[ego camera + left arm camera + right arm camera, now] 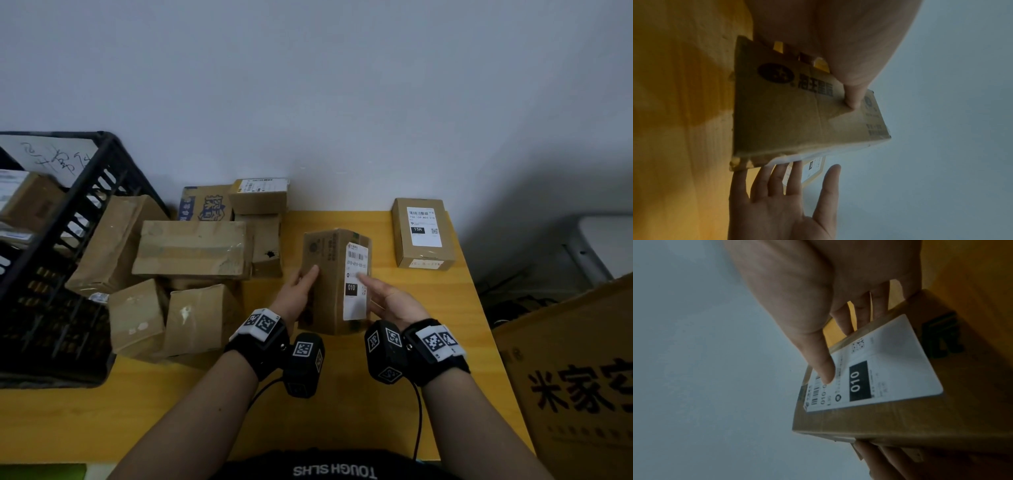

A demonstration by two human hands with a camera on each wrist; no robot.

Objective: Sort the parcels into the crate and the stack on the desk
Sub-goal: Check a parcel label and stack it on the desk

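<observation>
I hold a long brown parcel (325,274) (797,113) (900,420) with a white "010" label, raised and tilted over the yellow desk (342,394). My left hand (303,286) (851,78) grips its left side, thumb pressed on the top face and fingers underneath. My right hand (387,298) (777,198) (818,308) is at its right side with straight, spread fingers reaching under the edge and the thumb over the label. The black crate (85,192) stands at the left. A single labelled parcel (423,236) lies flat at the desk's back right.
A loose pile of several brown parcels (191,250) fills the space between the crate and my hands. A large printed carton (582,377) stands off the desk's right edge. A white wall runs behind the desk.
</observation>
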